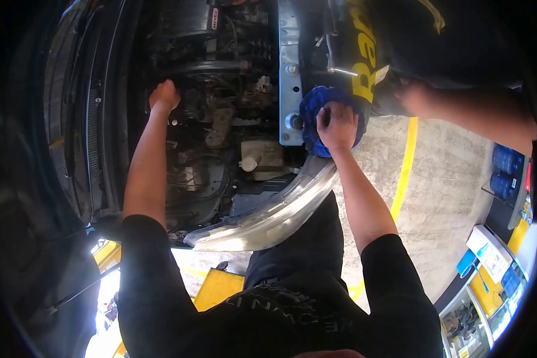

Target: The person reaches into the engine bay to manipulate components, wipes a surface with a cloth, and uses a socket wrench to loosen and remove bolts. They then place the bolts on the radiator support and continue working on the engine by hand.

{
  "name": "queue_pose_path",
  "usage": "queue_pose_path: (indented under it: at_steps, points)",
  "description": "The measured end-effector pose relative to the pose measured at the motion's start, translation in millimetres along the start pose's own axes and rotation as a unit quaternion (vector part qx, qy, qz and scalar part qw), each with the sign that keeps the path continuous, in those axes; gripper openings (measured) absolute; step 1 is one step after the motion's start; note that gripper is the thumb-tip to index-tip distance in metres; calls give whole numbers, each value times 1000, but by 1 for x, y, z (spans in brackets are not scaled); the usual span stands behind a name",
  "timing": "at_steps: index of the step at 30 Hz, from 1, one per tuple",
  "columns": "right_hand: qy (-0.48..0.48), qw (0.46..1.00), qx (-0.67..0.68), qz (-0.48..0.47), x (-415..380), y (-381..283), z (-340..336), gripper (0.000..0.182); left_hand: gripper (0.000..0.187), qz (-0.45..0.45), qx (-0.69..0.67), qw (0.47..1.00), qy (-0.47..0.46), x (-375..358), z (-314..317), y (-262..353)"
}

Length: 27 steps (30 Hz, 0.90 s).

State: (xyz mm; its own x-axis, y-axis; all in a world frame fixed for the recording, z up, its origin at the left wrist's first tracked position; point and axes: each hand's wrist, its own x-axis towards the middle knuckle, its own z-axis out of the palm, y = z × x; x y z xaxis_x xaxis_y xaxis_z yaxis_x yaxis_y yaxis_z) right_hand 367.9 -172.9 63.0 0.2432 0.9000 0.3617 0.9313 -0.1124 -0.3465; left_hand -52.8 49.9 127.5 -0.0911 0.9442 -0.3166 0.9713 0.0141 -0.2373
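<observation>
My left hand (164, 95) is closed in a fist over the engine bay (191, 143), near its rear edge by the windshield side. Whatever it may grip is hidden by the fingers. Across the bay, my right hand (338, 126) rests with curled fingers on a bunched blue cloth (315, 116) at the front of the car. That cloth lies beside the light-blue metal crossmember (289, 89), just above the end of the clear headlight (268, 221).
A co-worker's hand (414, 96) is at the right, by a black cover (364, 51) with yellow letters. A metal tool (343, 71) lies on that cover. A yellow line (407, 161) marks the floor. Blue water bottles (503, 173) and a yellow box (221, 286) stand around.
</observation>
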Motion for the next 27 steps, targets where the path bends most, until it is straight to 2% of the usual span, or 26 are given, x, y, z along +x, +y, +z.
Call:
queue_pose_path:
  at_steps: [5,7,9,14,17,18,25,27]
  points:
    - [-1,1000,-6,0,0,1,-3,12,33,1,-19,1000,6,9,10,-2]
    - [-10,1000,-15,4,1,-3,-5,12,30,17,-23,999,-43,16,14,-5]
    - [-3,1000,-27,6,0,-3,-2,12,28,6,-12,999,-48,9,7,2]
    - [-4,1000,-7,-13,0,1,0,12,23,92,-10,995,-40,0,0,-6]
    - [2,1000,-8,-12,2,-2,1,12,24,118,16,992,-37,4,9,-13]
    - [3,1000,-13,-11,0,-1,-1,12,30,120,22,992,-32,4,9,-14]
    - [1,1000,-9,-9,1,0,-2,12,22,152,20,988,0,2,2,-10]
    - [6,1000,-4,-8,1,-1,-2,12,26,126,62,988,-66,6,-6,-5]
